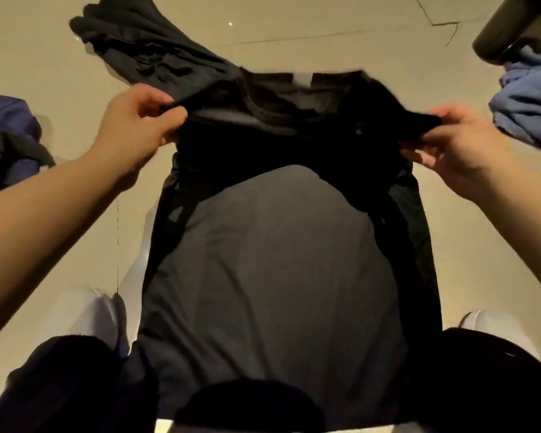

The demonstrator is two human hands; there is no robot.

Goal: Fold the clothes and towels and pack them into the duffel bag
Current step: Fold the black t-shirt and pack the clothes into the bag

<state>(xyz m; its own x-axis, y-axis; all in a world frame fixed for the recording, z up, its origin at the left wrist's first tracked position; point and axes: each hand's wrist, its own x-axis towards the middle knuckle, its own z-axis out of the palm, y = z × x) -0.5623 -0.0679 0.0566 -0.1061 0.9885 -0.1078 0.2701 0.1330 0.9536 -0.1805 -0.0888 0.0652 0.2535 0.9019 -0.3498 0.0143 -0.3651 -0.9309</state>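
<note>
Bare floor (341, 23) ahead; black clothes (144, 42) far-left, blue towel (525, 98) right.

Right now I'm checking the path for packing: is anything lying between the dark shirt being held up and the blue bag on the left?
Nothing visible does. Both hands, left and right, pinch the dark shirt at its shoulders, and only bare floor shows between it and the blue bag. The black clothes pile lies farther back.

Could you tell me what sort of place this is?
Probably an indoor room at home: a glossy tiled floor, clothes lying loose on it, and a furniture leg nearby.
</note>
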